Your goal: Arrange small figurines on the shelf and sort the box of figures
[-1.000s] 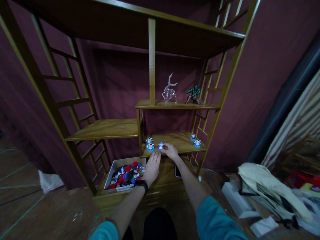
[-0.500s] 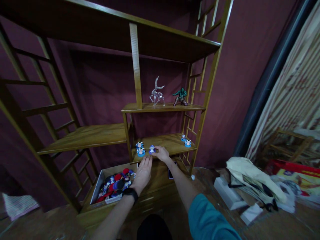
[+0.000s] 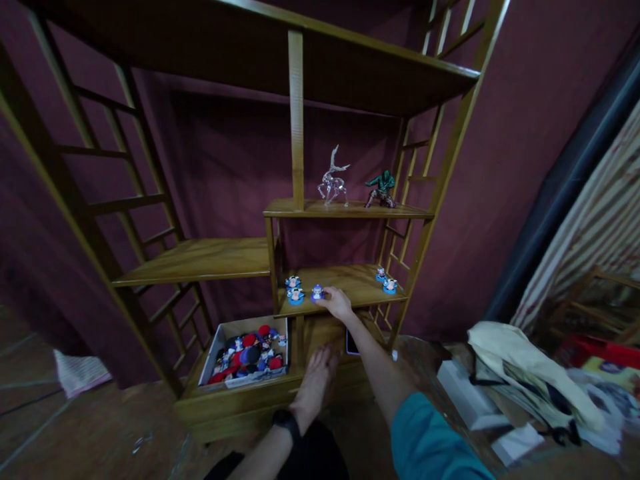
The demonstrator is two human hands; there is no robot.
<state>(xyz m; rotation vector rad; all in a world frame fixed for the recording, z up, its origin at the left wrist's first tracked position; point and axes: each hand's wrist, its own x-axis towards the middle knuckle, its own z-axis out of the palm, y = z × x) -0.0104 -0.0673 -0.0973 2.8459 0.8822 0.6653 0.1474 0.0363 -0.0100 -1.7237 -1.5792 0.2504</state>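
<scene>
My right hand (image 3: 338, 304) has its thumb and fingers closed on a small purple-and-white figurine (image 3: 317, 293), which stands upright at the front edge of the lower shelf (image 3: 345, 285). Just left of it are two figurines on blue bases (image 3: 295, 295), one behind the other. Two more small figurines (image 3: 389, 286) stand at the shelf's right end. My left hand (image 3: 319, 381), with a black band on the wrist, is lower down in front of the cabinet base. Its fingers are stretched out, slightly blurred, and hold nothing visible.
An open box (image 3: 215, 347) full of red, black and blue figurines sits at lower left. A clear deer ornament (image 3: 333, 183) and a dark green crouching figure (image 3: 383, 188) stand on the shelf above. A phone-like object (image 3: 353, 342) lies behind my right forearm. White boxes (image 3: 470, 393) and cloth are at right.
My left hand has dropped away from the shelf edge, down and back toward me. The right hand stays at the purple figurine. The view has shifted slightly left.
</scene>
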